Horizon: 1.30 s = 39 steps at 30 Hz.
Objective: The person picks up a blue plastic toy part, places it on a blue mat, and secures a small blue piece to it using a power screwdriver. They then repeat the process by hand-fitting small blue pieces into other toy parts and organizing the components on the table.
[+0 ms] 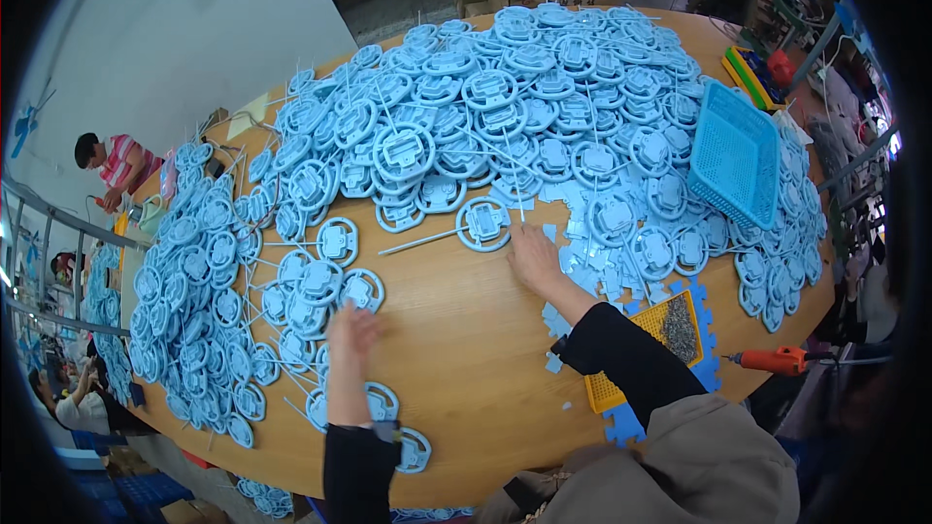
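Observation:
My left hand (351, 330) is smeared by motion over the left side of the bare tabletop, beside a cluster of light blue plastic ring-shaped parts (320, 279); its fingers cannot be made out. Farther right, my right hand (536, 260) rests low over the wood with its fingers drawn together at the lower end of a thin pale rod (515, 175) that comes down from the heap. Just left of those fingertips lies a single blue ring-shaped part (482, 224), flat on the table, its rod pointing left. Small flat blue plates (592, 257) lie scattered to the right of this hand.
A large heap of blue ring-shaped parts (466, 97) covers the far table. On the right are a blue basket (738, 150), a yellow tray (607, 393) with small metal pieces and an orange power screwdriver (772, 360). A person in a striped shirt (124, 163) sits at far left.

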Tool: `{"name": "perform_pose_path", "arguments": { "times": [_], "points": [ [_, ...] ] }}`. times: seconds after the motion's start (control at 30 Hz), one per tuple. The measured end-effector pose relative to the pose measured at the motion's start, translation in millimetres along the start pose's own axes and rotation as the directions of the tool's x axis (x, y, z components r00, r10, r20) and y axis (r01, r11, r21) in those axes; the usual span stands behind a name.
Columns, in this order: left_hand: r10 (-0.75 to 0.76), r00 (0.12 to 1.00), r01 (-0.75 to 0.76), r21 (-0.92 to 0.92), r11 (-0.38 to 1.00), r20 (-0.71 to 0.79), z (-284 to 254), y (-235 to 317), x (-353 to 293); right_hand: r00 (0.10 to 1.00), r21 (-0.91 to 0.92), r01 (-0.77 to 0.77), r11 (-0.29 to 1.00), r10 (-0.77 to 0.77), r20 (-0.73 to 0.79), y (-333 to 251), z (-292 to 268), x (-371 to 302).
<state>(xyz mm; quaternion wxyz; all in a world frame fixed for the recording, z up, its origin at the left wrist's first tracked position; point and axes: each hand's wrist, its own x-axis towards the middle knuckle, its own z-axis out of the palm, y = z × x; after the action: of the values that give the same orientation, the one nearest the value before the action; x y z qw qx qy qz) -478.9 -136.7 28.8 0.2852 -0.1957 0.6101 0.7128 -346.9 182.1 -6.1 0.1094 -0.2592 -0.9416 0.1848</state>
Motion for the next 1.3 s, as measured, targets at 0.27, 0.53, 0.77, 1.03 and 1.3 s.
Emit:
{"name": "perform_pose_path", "arguments": {
  "times": [0.27,0.53,0.77,1.03,1.3],
  "points": [
    [0.356,0.908,-0.35,0.867,0.354,0.221,158.4,-55.7,17.1,0.986,0.305,0.055,0.951,-0.1,0.135,23.1,-12.7,-9.6],
    [0.542,0.84,-0.232,0.922,0.31,0.029,203.9,-68.0,17.4,0.907,0.818,-0.421,0.392,0.213,0.364,49.6,-27.6,-45.0],
    [0.337,0.927,-0.33,0.781,0.53,0.163,124.4,-85.2,-61.5,0.815,0.813,-0.579,0.061,0.039,0.578,-11.4,-62.4,-103.6],
    [0.145,0.93,-0.267,0.352,0.897,0.337,26.8,-171.8,-151.2,0.8,0.786,-0.532,0.315,-0.119,0.589,-11.7,-35.4,-192.6],
    [0.32,0.927,-0.361,0.235,0.902,0.194,21.1,-178.4,-182.5,0.9,0.797,-0.31,0.518,-0.111,0.422,-47.5,-67.0,-221.3]
  ]
}}
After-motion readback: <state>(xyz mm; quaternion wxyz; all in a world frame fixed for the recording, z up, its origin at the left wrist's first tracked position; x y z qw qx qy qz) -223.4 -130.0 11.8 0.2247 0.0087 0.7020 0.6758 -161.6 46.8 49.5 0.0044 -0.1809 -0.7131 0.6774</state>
